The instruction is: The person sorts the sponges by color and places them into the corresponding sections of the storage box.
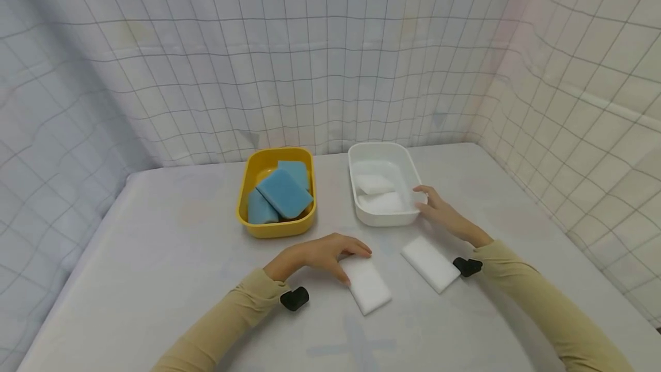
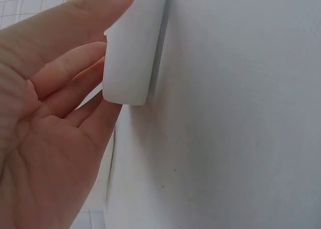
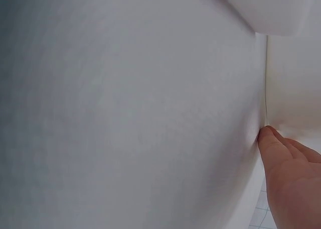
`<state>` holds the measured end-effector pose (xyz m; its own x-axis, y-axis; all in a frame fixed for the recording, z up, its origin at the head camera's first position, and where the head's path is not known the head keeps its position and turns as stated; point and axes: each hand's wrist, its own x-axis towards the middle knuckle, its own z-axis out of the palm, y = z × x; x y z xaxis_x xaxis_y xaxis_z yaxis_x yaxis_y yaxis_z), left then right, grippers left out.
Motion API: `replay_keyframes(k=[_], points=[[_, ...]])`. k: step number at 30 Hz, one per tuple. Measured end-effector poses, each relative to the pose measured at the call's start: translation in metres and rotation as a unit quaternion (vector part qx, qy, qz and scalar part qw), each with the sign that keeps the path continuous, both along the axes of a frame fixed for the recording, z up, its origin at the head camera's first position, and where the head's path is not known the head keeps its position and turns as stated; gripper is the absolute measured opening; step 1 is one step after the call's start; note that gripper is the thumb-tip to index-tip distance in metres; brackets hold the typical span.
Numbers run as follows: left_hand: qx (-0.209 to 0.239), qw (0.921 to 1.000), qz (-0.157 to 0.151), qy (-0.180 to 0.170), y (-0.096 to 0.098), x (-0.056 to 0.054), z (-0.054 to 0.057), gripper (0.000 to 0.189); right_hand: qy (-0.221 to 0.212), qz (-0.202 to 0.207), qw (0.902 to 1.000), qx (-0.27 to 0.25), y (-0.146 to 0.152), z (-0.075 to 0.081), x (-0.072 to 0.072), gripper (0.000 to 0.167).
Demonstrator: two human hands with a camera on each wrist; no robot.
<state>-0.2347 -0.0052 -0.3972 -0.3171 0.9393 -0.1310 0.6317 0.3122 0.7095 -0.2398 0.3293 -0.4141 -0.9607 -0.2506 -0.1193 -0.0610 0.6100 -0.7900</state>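
My left hand pinches the far end of a white sponge block lying slantwise in front of me. In the left wrist view the thumb lies on one face of that block, the fingers behind it. My right hand grips the front right corner of a white bin, fingertips over the rim. The right wrist view shows the thumb against the bin's wall. Inside this bin lie white sponge blocks. Another white block rests on the table between my forearms.
A yellow bin with several blue sponges stands left of the white one. Both bins are near the back of the white-covered table. Checked white cloth hangs behind and at both sides.
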Motion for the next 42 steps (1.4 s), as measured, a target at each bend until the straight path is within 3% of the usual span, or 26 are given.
replay_keyframes(k=[25,29,36,42], points=[[-0.017,0.9959,-0.028,0.084,0.002,0.001,0.002,0.06,0.012,0.003,0.9999,0.012,-0.002,0.002,0.003,0.053],[-0.013,0.9958,-0.021,0.088,0.003,0.002,0.003,0.058,0.014,0.0,0.9998,0.011,-0.002,0.001,0.003,0.052],[-0.013,0.9982,0.002,0.059,0.0,0.006,-0.003,0.056,-0.005,0.0,1.0,0.005,-0.002,-0.004,0.01,0.053],[0.002,0.9969,0.039,0.068,-0.005,0.001,-0.001,0.056,0.013,0.003,0.9999,0.007,-0.002,-0.002,0.004,0.051]])
